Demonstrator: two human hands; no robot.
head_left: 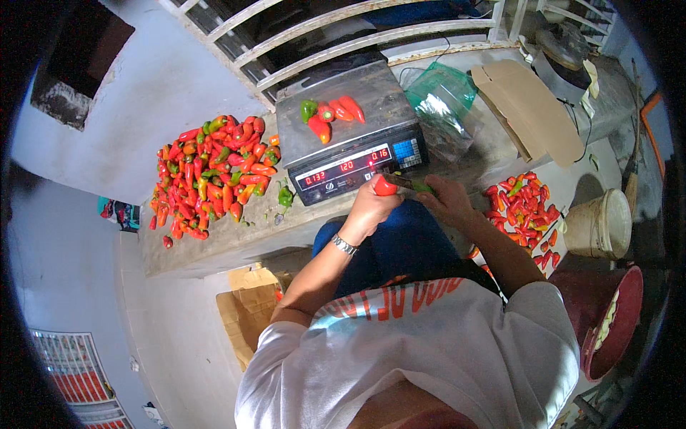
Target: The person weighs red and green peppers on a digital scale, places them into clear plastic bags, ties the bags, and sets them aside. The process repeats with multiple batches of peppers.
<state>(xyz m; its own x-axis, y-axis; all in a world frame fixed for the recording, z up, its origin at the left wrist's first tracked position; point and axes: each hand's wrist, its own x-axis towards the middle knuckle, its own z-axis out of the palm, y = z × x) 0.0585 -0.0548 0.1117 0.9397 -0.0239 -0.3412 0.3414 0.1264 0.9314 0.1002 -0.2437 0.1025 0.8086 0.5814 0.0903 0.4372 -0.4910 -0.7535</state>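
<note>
While left fingers hold a pepper, a heap flanks the scale.

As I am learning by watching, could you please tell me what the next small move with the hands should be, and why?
Probably a small cut with the knife, the red pepper held steady: the left hand grips that pepper, and the right hand holds the knife, its dark blade at or very near the pepper.

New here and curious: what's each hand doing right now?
Left hand: closed, holding a red pepper.
Right hand: closed, holding a knife.
</note>
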